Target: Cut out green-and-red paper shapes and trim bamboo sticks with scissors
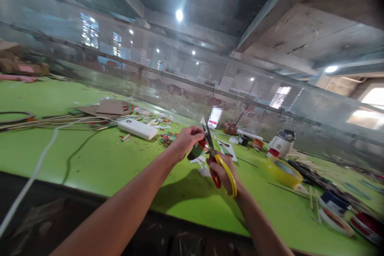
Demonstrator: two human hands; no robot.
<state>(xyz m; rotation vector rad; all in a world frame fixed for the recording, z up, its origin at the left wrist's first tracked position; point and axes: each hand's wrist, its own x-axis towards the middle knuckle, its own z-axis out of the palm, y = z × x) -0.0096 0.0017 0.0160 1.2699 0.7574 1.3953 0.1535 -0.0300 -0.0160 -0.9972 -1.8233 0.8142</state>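
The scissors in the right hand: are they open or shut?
The scissors look slightly open: the blades part toward the tips, and the red and yellow handle loops stand apart.

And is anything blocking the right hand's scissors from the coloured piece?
Nothing visible between the scissors in the right hand and the coloured piece, though the left hand pinching it sits close to the blades.

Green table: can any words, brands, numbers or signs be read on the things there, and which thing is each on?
No text is readable.
White power bank: dark round mark, too small to read.
Phone: screen pixelated, with a red patch, unreadable.
Dark-lidded white container: markings too blurred.
Dark blue tub: pale markings, too blurred.
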